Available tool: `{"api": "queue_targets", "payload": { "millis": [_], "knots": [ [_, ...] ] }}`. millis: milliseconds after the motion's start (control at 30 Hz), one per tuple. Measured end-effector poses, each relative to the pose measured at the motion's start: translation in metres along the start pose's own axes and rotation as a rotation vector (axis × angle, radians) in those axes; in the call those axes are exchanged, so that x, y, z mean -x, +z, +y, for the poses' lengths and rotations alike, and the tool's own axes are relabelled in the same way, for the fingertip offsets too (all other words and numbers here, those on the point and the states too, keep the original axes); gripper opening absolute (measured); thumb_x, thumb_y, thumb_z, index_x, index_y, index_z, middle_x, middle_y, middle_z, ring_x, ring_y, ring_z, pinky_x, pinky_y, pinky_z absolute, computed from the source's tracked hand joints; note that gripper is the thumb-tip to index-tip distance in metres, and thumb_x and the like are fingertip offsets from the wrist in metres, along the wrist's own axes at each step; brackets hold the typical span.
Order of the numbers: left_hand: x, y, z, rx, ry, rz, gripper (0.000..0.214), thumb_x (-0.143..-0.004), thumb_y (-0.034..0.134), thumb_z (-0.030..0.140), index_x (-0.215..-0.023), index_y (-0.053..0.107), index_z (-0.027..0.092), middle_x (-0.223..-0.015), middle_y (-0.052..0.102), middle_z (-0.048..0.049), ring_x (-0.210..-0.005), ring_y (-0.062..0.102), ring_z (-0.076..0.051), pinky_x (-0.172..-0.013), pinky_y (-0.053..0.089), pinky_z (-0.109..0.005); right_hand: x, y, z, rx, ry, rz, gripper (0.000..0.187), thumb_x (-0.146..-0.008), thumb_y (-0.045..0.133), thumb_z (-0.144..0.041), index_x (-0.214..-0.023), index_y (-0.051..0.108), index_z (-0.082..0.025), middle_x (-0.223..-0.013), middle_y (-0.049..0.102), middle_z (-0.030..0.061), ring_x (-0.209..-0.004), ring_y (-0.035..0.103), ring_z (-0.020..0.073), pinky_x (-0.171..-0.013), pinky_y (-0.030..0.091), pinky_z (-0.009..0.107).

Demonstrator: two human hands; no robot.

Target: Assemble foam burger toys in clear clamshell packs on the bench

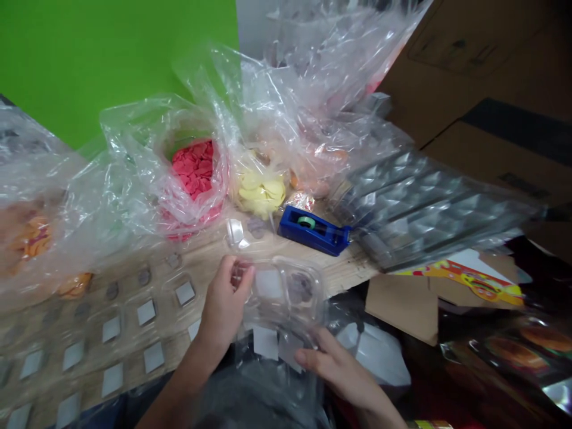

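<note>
A clear plastic clamshell container (286, 265) is between my hands, its two halves spread apart over the table's front edge. White square pieces and a greyish lump show in or through its compartments. My left hand (226, 301) grips the left rim with thumb and fingers curled. The lower right edge is pinched by my right hand (330, 363), thumb on top. Rows of similar clear trays (129, 339) with white squares and small grey lumps lie to the left of my left hand. Beyond the container sits a blue tape dispenser (315, 231).
Open plastic bags hold red-pink pieces (194, 168), pale yellow discs (261, 192) and orange pieces (36, 238). A stack of clear moulded trays (429, 205) leans at the right by cardboard boxes (491, 137). Packs with burger-like contents (513, 351) lie lower right.
</note>
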State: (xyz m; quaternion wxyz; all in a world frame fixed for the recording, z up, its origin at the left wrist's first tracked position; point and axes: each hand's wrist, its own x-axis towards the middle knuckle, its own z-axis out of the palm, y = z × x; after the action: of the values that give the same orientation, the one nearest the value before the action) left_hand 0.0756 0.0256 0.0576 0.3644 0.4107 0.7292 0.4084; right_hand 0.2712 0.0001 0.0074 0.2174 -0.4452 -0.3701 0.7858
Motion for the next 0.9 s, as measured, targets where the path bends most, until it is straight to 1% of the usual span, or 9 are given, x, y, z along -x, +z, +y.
{"api": "queue_targets", "payload": {
  "millis": [167, 267, 367, 533, 633, 700, 767, 833, 900],
  "knots": [
    [-0.014, 0.033, -0.008, -0.046, 0.086, 0.052, 0.065, -0.081, 0.05, 0.019, -0.139, 0.019, 0.021, -0.076, 0.053, 0.0034, -0.064, 0.053, -0.012, -0.067, 0.042, -0.025, 0.004, -0.034, -0.005, 0.069, -0.028, 0.133, 0.048, -0.068, 0.069, -0.05, -0.109, 0.065, -0.024, -0.119, 0.064, 0.0096, -0.117, 0.052, 0.0344, -0.101, 0.036, 0.053],
    [-0.02, 0.053, -0.015, -0.43, 0.186, 0.061, 0.056, -0.084, 0.043, 0.013, -0.138, 0.032, 0.019, -0.069, 0.056, 0.0004, -0.071, 0.054, -0.017, -0.08, 0.04, -0.036, 0.009, -0.069, -0.015, 0.155, -0.09, 0.342, 0.047, -0.068, 0.068, -0.049, -0.109, 0.066, -0.025, -0.124, 0.061, 0.0083, -0.125, 0.043, 0.0358, -0.107, 0.026, 0.053],
    [-0.024, 0.064, -0.022, -0.802, 0.242, 0.06, 0.048, -0.083, 0.041, 0.01, -0.129, 0.049, 0.022, -0.081, 0.061, -0.008, -0.085, 0.053, -0.025, -0.084, 0.037, -0.046, 0.015, -0.091, -0.025, 0.211, -0.144, 0.443, 0.046, -0.068, 0.068, -0.05, -0.107, 0.067, -0.026, -0.125, 0.06, 0.007, -0.131, 0.035, 0.0363, -0.112, 0.016, 0.052],
    [-0.031, 0.05, -0.033, -0.998, 0.099, 0.138, 0.043, -0.081, 0.045, 0.01, -0.123, 0.056, 0.019, -0.112, 0.055, -0.0193, -0.097, 0.051, -0.034, -0.082, 0.039, -0.05, 0.016, -0.075, -0.029, 0.156, -0.107, 0.387, 0.049, -0.066, 0.068, -0.056, -0.103, 0.069, -0.025, -0.127, 0.059, 0.0078, -0.131, 0.033, 0.0376, -0.111, 0.015, 0.052],
    [-0.028, 0.035, -0.032, -0.925, 0.082, 0.257, 0.042, -0.082, 0.047, 0.015, -0.124, 0.054, 0.01, -0.13, 0.042, -0.0252, -0.113, 0.043, -0.04, -0.09, 0.034, -0.056, 0.005, -0.049, -0.032, 0.037, -0.099, 0.253, 0.052, -0.066, 0.068, -0.057, -0.108, 0.068, -0.026, -0.127, 0.059, 0.0072, -0.127, 0.041, 0.0362, -0.11, 0.019, 0.053],
    [-0.018, 0.027, -0.026, -0.701, 0.178, 0.24, 0.039, -0.085, 0.046, 0.021, -0.123, 0.052, 0.012, -0.133, 0.04, -0.0219, -0.119, 0.039, -0.037, -0.095, 0.032, -0.053, -0.005, -0.033, -0.035, -0.02, -0.165, 0.127, 0.053, -0.066, 0.068, -0.056, -0.11, 0.067, -0.026, -0.127, 0.06, 0.0065, -0.126, 0.043, 0.0339, -0.11, 0.021, 0.051],
    [-0.004, 0.022, -0.017, -0.4, 0.246, 0.017, 0.034, -0.085, 0.049, 0.026, -0.118, 0.055, 0.019, -0.121, 0.05, -0.0137, -0.11, 0.049, -0.027, -0.093, 0.039, -0.043, -0.015, -0.021, -0.04, -0.051, -0.252, -0.002, 0.052, -0.069, 0.067, -0.055, -0.112, 0.066, -0.026, -0.126, 0.06, 0.0065, -0.124, 0.045, 0.0316, -0.109, 0.024, 0.049],
    [0.011, 0.02, -0.009, -0.179, 0.188, -0.215, 0.03, -0.081, 0.055, 0.027, -0.111, 0.057, 0.023, -0.099, 0.058, -0.0058, -0.089, 0.056, -0.019, -0.082, 0.045, -0.033, -0.022, -0.014, -0.046, -0.073, -0.308, -0.098, 0.054, -0.071, 0.065, -0.057, -0.115, 0.064, -0.026, -0.127, 0.059, 0.0076, -0.123, 0.047, 0.0307, -0.107, 0.028, 0.049],
    [0.02, 0.02, -0.003, -0.07, 0.06, -0.282, 0.027, -0.079, 0.056, 0.026, -0.106, 0.057, 0.023, -0.083, 0.057, -0.001, -0.076, 0.056, -0.015, -0.075, 0.045, -0.03, -0.024, -0.01, -0.05, -0.074, -0.334, -0.154, 0.062, -0.069, 0.063, -0.062, -0.118, 0.062, -0.024, -0.128, 0.058, 0.0094, -0.125, 0.045, 0.0309, -0.106, 0.029, 0.048]
  ]
}}
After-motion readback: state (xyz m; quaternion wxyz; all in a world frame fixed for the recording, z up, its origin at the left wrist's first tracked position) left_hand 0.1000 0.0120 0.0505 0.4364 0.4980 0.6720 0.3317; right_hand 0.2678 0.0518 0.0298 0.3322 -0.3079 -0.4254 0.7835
